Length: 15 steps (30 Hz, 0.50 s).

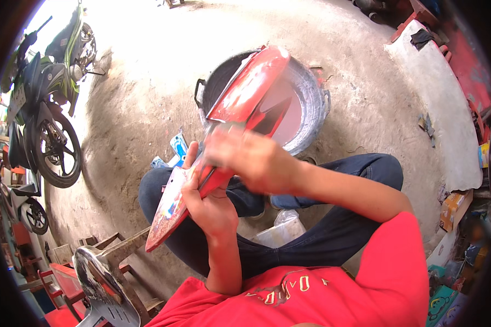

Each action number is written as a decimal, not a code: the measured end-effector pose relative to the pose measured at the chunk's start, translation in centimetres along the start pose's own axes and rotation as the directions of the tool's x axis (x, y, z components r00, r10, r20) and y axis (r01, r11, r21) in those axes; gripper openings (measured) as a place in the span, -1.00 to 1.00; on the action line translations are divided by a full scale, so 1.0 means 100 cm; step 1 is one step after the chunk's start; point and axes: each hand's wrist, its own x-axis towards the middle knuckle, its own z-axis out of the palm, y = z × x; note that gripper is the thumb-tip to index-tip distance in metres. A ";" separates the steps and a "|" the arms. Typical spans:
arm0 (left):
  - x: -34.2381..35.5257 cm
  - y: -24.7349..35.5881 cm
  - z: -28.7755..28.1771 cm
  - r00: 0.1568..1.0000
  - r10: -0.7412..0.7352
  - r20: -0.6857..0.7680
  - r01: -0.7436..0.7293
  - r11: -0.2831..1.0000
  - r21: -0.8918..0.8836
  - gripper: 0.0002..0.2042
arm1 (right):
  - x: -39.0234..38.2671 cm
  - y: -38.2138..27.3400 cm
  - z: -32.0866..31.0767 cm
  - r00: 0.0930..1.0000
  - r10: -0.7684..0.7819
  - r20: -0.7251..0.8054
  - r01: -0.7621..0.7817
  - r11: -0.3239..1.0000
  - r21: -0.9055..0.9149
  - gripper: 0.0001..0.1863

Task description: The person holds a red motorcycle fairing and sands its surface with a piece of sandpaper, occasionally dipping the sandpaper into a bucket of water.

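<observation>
My left hand (206,204) grips a long red plastic panel (166,218) with a pointed lower end and pale, mottled patches. My right hand (240,158) is bent over the panel's middle, its fingers smeared by motion; whether it holds anything is unclear. Beyond both hands, a red, white-streaked panel section (256,82) lies over a dark bucket (311,136) of milky pinkish liquid. I cannot tell if it joins the held piece. Blue-and-white pieces (177,147) lie on the floor left of the bucket.
Motorbikes (54,136) stand at the left. A wooden frame with a grey piece (109,278) is at lower left. A pale wrapped block (281,234) sits between my legs. A white slab (425,98), cardboard box (455,207) and clutter line the right side of the concrete floor (354,109).
</observation>
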 end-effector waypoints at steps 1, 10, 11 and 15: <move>0.000 0.000 0.000 1.000 0.003 0.010 -0.003 1.000 0.021 -0.40 | 0.000 -0.006 0.000 0.995 -0.095 0.040 0.091 0.992 0.091 -0.59; 0.002 -0.001 -0.001 0.999 -0.010 -0.031 0.009 1.000 -0.029 -0.41 | 0.001 0.012 0.001 0.998 0.046 -0.049 -0.052 0.991 -0.125 -0.63; 0.001 0.000 -0.001 0.998 -0.004 -0.064 0.006 0.999 0.037 -0.42 | 0.001 0.011 0.001 0.998 -0.039 -0.048 0.037 0.998 -0.042 -0.62; 0.000 -0.001 0.002 1.000 0.002 -0.003 -0.002 1.000 0.011 -0.41 | -0.004 0.053 -0.006 0.889 0.451 -0.082 -0.458 0.882 -0.112 -0.64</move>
